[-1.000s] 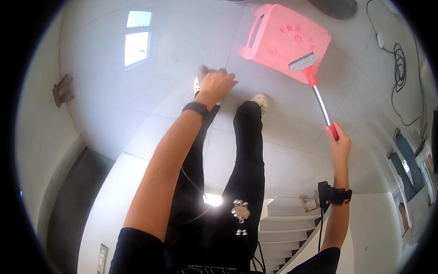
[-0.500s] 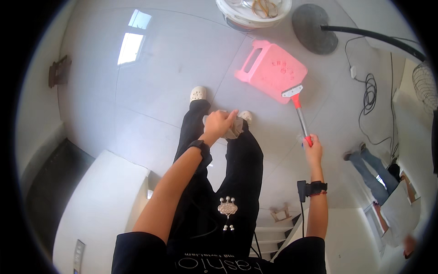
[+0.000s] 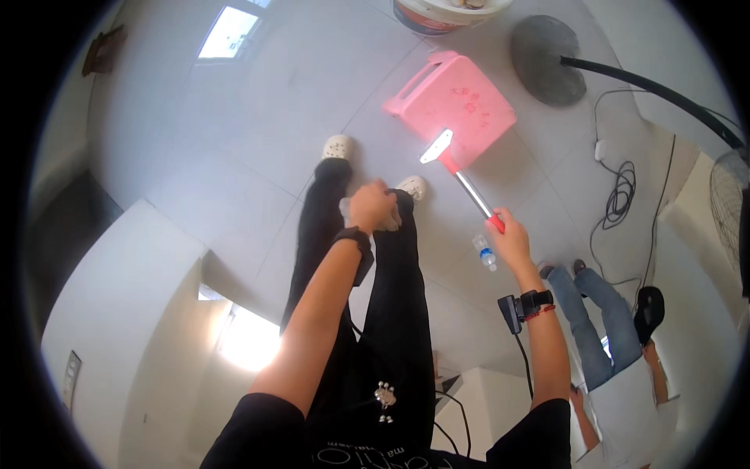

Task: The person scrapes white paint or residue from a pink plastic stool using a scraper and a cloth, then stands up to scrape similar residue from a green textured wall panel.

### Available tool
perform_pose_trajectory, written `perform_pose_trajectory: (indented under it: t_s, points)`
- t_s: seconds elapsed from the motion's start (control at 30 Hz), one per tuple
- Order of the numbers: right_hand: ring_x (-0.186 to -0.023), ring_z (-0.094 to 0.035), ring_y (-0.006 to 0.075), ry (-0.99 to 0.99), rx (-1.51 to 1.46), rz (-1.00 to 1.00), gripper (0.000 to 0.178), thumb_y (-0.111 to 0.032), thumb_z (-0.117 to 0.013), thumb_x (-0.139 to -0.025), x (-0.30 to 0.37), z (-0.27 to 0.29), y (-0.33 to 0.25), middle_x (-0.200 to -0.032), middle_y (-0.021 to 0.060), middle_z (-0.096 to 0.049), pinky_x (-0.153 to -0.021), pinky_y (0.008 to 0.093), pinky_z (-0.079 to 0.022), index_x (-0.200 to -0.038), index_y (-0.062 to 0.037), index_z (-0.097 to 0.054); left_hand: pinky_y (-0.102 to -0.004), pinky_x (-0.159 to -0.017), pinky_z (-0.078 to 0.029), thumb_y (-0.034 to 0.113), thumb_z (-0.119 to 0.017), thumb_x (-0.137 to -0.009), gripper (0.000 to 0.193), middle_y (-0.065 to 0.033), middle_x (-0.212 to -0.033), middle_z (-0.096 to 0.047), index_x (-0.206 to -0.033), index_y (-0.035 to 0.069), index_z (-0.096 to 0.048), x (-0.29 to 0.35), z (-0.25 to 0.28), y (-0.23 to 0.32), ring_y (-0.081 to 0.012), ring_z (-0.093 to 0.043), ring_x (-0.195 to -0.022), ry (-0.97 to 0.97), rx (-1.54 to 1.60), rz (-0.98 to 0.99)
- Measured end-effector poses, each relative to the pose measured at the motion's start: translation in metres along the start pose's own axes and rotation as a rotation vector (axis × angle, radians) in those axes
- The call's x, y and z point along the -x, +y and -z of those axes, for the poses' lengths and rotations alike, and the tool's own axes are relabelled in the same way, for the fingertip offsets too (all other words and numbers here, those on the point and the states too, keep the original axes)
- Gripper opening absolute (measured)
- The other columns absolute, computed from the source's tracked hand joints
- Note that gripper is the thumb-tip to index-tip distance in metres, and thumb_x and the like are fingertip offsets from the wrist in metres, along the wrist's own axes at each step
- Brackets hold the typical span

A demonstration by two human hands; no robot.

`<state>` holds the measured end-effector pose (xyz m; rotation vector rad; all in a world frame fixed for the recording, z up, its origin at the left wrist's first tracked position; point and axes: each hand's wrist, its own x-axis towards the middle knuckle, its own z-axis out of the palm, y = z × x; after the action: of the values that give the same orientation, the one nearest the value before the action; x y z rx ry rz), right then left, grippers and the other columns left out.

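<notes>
My right hand (image 3: 509, 238) is closed round the red grip of a long-handled scraper (image 3: 472, 194). Its metal shaft slants forward and left, and the wide pale blade appears in front of the near side of a pink plastic stool (image 3: 480, 102); whether it touches I cannot tell. Above my knees, my left hand (image 3: 373, 207) is closed on a crumpled pale cloth (image 3: 388, 222), most of it hidden behind the fingers. A clear plastic bottle (image 3: 484, 252) with a blue label appears beside my right hand, lower down.
A white bucket (image 3: 437, 17) stands beyond the stool. Right of it is a round dark stand base (image 3: 548, 61) with a black pole. Coiled cable (image 3: 619, 195) lies along the right. Another person in jeans (image 3: 598, 328) is at lower right. A white ledge (image 3: 117, 273) curves along the left.
My right hand has moved left with the scraper, whose blade has swung left across the stool's near side. The view has shifted, and the bottle now shows. The left hand keeps the cloth.
</notes>
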<state>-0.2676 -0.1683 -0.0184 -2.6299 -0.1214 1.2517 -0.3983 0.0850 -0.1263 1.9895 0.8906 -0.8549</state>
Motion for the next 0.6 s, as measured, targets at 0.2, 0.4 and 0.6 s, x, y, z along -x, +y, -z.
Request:
perform_pose_trajectory:
  t_s: [0.2,0.4,0.6]
  points:
    - [-0.077,-0.058,0.0389,0.116,-0.067,0.154,0.029,-0.025,-0.059,-0.082,-0.006,-0.002,0.001,-0.082,0.0177,-0.062,-0.068,0.0423,-0.047,-0.107,-0.0115,-0.054,-0.0413,-0.067,-0.049,0.028,-0.059,-0.077,0.047,-0.0153,-0.077,-0.064,-0.121,0.015,-0.049,0.037,-0.031,0.022,-0.0299,-0.063,-0.072,0.03,-0.305,-0.336]
    - [-0.072,-0.058,0.0359,0.062,-0.011,0.138,0.046,-0.021,-0.055,-0.086,-0.007,-0.002,-0.006,-0.077,0.0212,-0.058,-0.067,0.0384,-0.046,-0.13,-0.0243,-0.045,-0.0357,-0.052,-0.048,0.027,-0.059,-0.079,0.057,-0.0086,-0.066,-0.063,-0.131,0.012,-0.041,0.001,-0.059,0.054,-0.0245,-0.062,-0.056,0.171,-0.406,-0.528]
    - [-0.057,-0.048,0.0287,0.105,-0.088,0.233,0.038,-0.021,-0.052,-0.089,-0.007,-0.003,-0.016,-0.066,0.0169,-0.051,-0.06,0.0341,-0.043,-0.126,-0.0252,-0.05,-0.0307,-0.05,-0.047,0.035,-0.064,-0.077,0.073,-0.004,-0.06,-0.061,-0.135,0.004,-0.033,-0.023,-0.069,0.083,-0.0201,-0.062,-0.055,0.3,-0.511,-0.433]
